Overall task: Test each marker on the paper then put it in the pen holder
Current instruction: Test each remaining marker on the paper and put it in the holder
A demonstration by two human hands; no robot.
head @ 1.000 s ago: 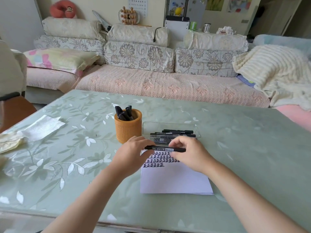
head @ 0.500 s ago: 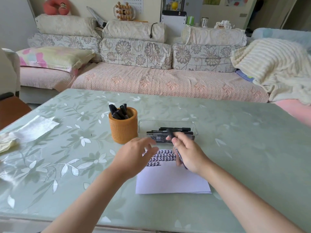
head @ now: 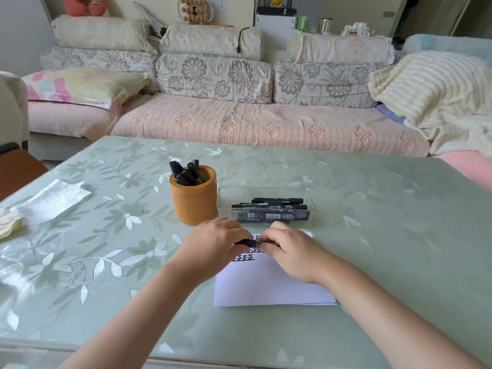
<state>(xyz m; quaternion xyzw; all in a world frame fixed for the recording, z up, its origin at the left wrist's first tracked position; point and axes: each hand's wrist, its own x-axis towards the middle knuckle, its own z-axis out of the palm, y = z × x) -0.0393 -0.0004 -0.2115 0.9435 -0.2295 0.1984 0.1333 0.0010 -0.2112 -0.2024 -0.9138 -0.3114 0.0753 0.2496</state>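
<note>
A black marker (head: 253,244) lies level above the top of the white paper (head: 269,286), held at both ends. My left hand (head: 213,249) grips its left end and my right hand (head: 290,251) grips its right end. Rows of black test marks (head: 243,258) show on the paper under the hands. The orange pen holder (head: 194,201) stands just behind my left hand with several black markers in it. A clear plastic tray (head: 266,189) to its right holds several more black markers (head: 274,209).
A white tissue (head: 53,199) and a crumpled yellowish cloth (head: 8,225) lie at the table's left edge. The green floral table (head: 372,235) stretches wide around the paper. A sofa with cushions (head: 213,75) runs behind the table.
The right hand held the marker upright half a second ago. Now the marker is level again and both hands grip its ends close together over the paper.
</note>
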